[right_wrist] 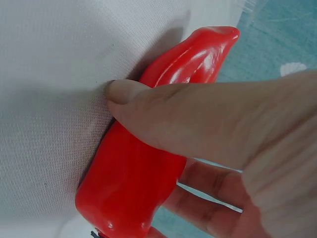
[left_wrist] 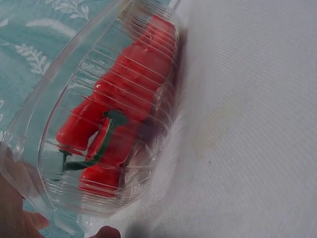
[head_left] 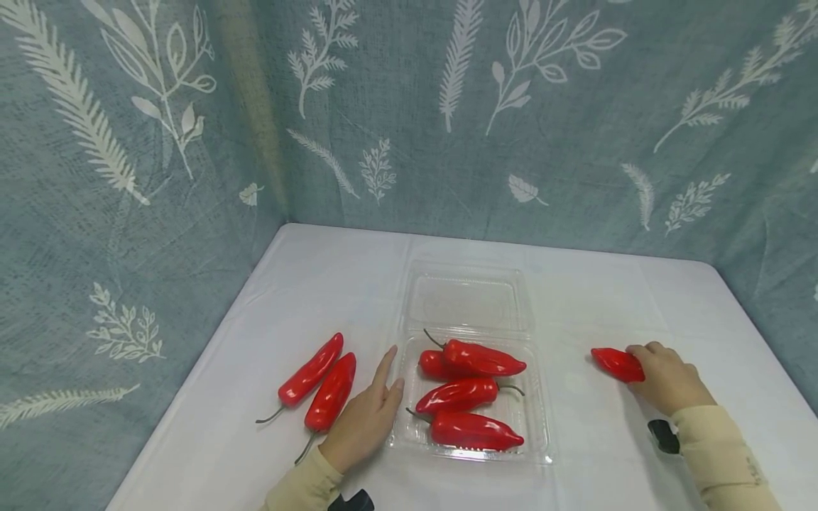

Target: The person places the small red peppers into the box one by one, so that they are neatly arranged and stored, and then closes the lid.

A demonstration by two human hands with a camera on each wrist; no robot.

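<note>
On the right of the table, my right hand (head_left: pixel 667 376) grips a red pepper (head_left: pixel 616 363). In the right wrist view the thumb (right_wrist: pixel 168 111) lies across that pepper, with fingers on its other side. My left hand (head_left: pixel 364 426) rests at the left edge of a clear plastic clamshell box (head_left: pixel 542 404), its index finger straight and its thumb by the rim. Inside the box lie several red peppers (head_left: pixel 476 431) with thin green stems, seen through the ribbed wall in the left wrist view.
The box's clear lid (head_left: pixel 466 301) is folded back toward the far side. Left of my left hand, two more red peppers (head_left: pixel 311 370) lie side by side on the white tablecloth (head_left: pixel 345 270). A blue-green leaf-patterned curtain (head_left: pixel 409 92) hangs behind the table.
</note>
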